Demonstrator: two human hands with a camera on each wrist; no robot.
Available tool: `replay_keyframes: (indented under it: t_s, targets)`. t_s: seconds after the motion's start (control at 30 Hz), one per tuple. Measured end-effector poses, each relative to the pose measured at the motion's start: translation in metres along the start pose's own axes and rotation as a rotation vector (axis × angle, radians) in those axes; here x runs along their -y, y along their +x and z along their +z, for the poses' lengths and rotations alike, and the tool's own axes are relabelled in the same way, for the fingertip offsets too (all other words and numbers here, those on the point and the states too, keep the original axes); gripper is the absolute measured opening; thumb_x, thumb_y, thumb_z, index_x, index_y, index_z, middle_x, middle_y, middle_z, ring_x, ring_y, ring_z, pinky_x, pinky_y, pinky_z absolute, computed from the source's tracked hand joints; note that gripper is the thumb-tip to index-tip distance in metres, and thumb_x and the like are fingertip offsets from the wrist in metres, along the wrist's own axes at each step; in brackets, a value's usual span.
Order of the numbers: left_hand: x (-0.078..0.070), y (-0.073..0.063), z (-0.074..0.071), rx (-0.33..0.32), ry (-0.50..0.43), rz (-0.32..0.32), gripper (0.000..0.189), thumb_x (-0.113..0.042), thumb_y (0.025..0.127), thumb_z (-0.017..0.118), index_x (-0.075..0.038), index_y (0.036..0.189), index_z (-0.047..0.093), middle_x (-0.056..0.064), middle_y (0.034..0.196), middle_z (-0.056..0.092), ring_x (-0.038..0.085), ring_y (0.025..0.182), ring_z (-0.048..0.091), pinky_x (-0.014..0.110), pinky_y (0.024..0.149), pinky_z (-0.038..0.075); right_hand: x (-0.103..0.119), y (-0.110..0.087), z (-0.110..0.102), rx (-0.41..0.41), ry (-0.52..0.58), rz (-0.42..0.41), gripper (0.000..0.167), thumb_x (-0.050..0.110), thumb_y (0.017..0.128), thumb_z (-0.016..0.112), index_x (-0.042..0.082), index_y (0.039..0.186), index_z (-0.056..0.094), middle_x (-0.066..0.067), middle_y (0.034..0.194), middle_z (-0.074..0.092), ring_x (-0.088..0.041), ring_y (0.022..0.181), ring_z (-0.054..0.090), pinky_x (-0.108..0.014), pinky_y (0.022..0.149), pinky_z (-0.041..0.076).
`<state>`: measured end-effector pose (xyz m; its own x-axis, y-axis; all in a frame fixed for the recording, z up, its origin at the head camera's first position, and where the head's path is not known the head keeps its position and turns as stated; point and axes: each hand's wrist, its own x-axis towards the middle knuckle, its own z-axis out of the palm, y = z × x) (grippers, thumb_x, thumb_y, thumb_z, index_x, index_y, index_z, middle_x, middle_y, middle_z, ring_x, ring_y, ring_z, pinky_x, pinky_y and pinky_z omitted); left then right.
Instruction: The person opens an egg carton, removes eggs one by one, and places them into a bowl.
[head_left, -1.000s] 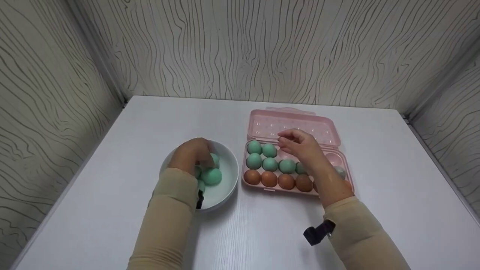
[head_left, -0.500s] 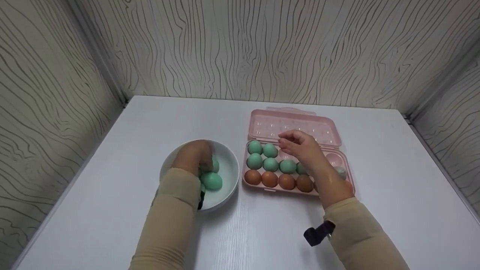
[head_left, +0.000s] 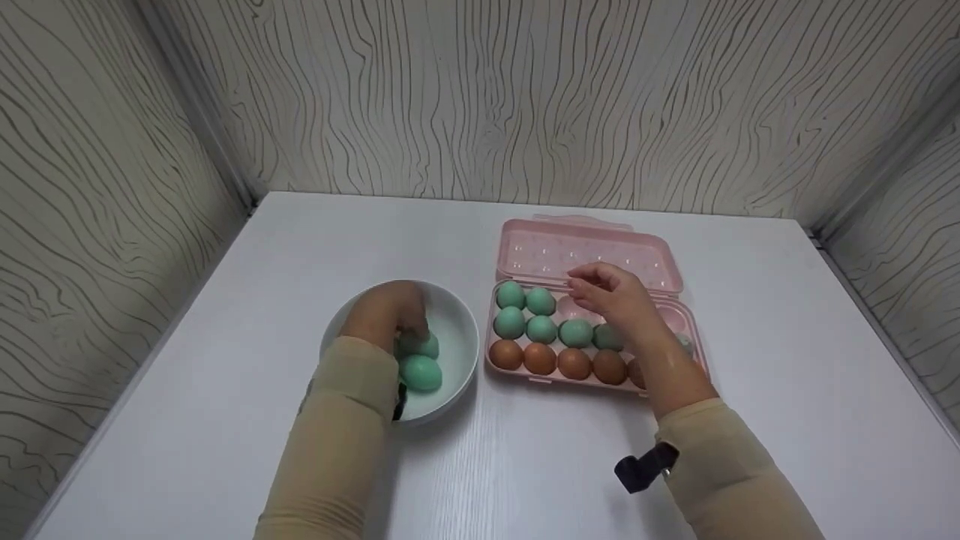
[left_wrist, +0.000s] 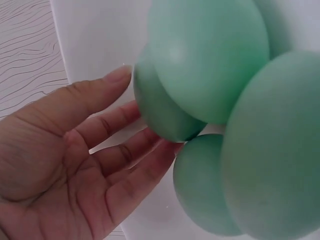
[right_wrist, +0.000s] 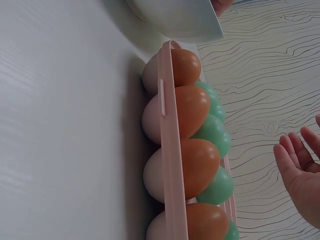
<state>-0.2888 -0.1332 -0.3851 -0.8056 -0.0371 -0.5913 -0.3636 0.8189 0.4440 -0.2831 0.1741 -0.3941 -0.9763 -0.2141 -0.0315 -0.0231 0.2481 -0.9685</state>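
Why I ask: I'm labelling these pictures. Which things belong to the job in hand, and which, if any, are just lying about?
Job, probably:
- left hand
- right hand
- white bowl
- green eggs
- pink carton
- brown eggs, seated in it

Surroundings or worn, rather than lying about:
- white table
- patterned panels
- black wrist device

"What's hidden?"
"My left hand (head_left: 390, 311) hides eggs (head_left: 429, 348) in the bowl (head_left: 460, 352); my right forearm (head_left: 670, 367), the near right corner of the carton (head_left: 571, 308)."
"Anything cropped?"
"My right hand (right_wrist: 303, 182), in its wrist view."

Text: none legible | labels, brands: none | numbers, signs: none (in all three views)
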Motion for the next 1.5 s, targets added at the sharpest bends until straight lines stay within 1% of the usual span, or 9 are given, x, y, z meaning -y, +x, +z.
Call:
replay_keyframes:
  t_s: [0.13, 0.3, 0.43, 0.57, 0.73, 0.93, 1.17, 1.37, 1.5]
  targets:
    - [0.000, -0.004, -0.001, 0.002, -0.022, -0.003, 0.015, -0.008, 0.071, 0.072, -0.007, 0.085, 0.067, 0.008, 0.096, 0.060, 0.029, 0.096, 0.052, 0.036, 0.077, 0.042, -0.001, -0.002, -0.010, -0.042, -0.040, 0.019, 0.039, 0.027, 0.089, 0.060, 0.002, 0.119, 0.053, -0.016, 0.112, 0.050, -0.026, 0.103, 0.053, -0.028, 0.088, 0.047]
    - [0.000, -0.004, -0.002, -0.033, 0.009, 0.063, 0.021, -0.010, 0.074, 0.071, -0.009, 0.094, 0.067, 0.006, 0.102, 0.060, 0.027, 0.098, 0.051, 0.041, 0.087, 0.042, -0.007, -0.005, -0.029, -0.104, -0.111, 0.023, 0.043, 0.033, 0.089, 0.058, 0.003, 0.119, 0.053, -0.012, 0.112, 0.050, -0.024, 0.103, 0.053, -0.023, 0.084, 0.048]
    - [0.000, -0.004, -0.003, -0.068, 0.064, 0.130, 0.031, -0.013, 0.077, 0.070, -0.009, 0.107, 0.065, 0.006, 0.108, 0.060, 0.026, 0.100, 0.052, 0.045, 0.093, 0.040, -0.015, -0.011, -0.045, -0.162, -0.161, 0.064, 0.045, 0.038, 0.089, 0.056, 0.006, 0.120, 0.052, -0.010, 0.114, 0.050, -0.023, 0.107, 0.053, -0.021, 0.084, 0.048]
    - [-0.002, -0.006, -0.005, -0.082, 0.098, 0.185, 0.033, -0.016, 0.078, 0.069, -0.008, 0.110, 0.062, 0.006, 0.109, 0.060, 0.025, 0.100, 0.053, 0.044, 0.091, 0.042, -0.025, -0.018, -0.064, -0.217, -0.179, 0.125, 0.047, 0.041, 0.089, 0.054, 0.009, 0.122, 0.051, -0.011, 0.118, 0.049, -0.025, 0.112, 0.051, -0.022, 0.087, 0.046]
    - [-0.005, -0.008, -0.007, -0.095, 0.123, 0.244, 0.032, -0.019, 0.080, 0.068, -0.007, 0.109, 0.060, 0.006, 0.106, 0.060, 0.024, 0.096, 0.055, 0.040, 0.085, 0.046, -0.039, -0.027, -0.088, -0.296, -0.239, 0.176, 0.047, 0.040, 0.091, 0.051, 0.007, 0.125, 0.049, -0.012, 0.121, 0.049, -0.025, 0.111, 0.050, -0.016, 0.083, 0.046]
    - [-0.013, -0.011, -0.006, -0.132, 0.110, 0.262, 0.036, -0.021, 0.080, 0.068, -0.007, 0.112, 0.059, 0.007, 0.109, 0.059, 0.025, 0.099, 0.055, 0.041, 0.087, 0.045, -0.059, -0.031, -0.104, -0.370, -0.313, 0.243, 0.040, 0.029, 0.095, 0.045, 0.005, 0.127, 0.048, -0.017, 0.122, 0.049, -0.027, 0.109, 0.050, -0.032, 0.086, 0.042]
    - [-0.023, -0.014, -0.002, -0.150, 0.088, 0.265, 0.037, -0.020, 0.080, 0.069, -0.008, 0.114, 0.059, 0.008, 0.112, 0.059, 0.027, 0.105, 0.054, 0.043, 0.092, 0.044, -0.077, -0.033, -0.110, -0.390, -0.362, 0.319, 0.039, 0.021, 0.095, 0.042, 0.004, 0.131, 0.044, -0.020, 0.125, 0.047, -0.033, 0.115, 0.045, -0.041, 0.093, 0.041]
    - [-0.031, -0.017, -0.002, -0.167, 0.084, 0.248, 0.037, -0.021, 0.081, 0.068, -0.008, 0.114, 0.059, 0.008, 0.111, 0.059, 0.026, 0.103, 0.054, 0.042, 0.091, 0.044, -0.086, -0.033, -0.111, -0.333, -0.442, 0.358, 0.044, 0.016, 0.093, 0.045, 0.000, 0.134, 0.039, -0.024, 0.126, 0.046, -0.037, 0.115, 0.046, -0.043, 0.092, 0.042]
    - [-0.038, -0.020, 0.000, -0.177, 0.063, 0.252, 0.039, -0.021, 0.080, 0.069, -0.008, 0.116, 0.058, 0.009, 0.114, 0.058, 0.026, 0.105, 0.054, 0.042, 0.092, 0.044, -0.090, -0.033, -0.112, -0.300, -0.491, 0.388, 0.044, 0.015, 0.092, 0.046, -0.004, 0.131, 0.042, -0.026, 0.125, 0.047, -0.037, 0.112, 0.048, -0.042, 0.088, 0.044]
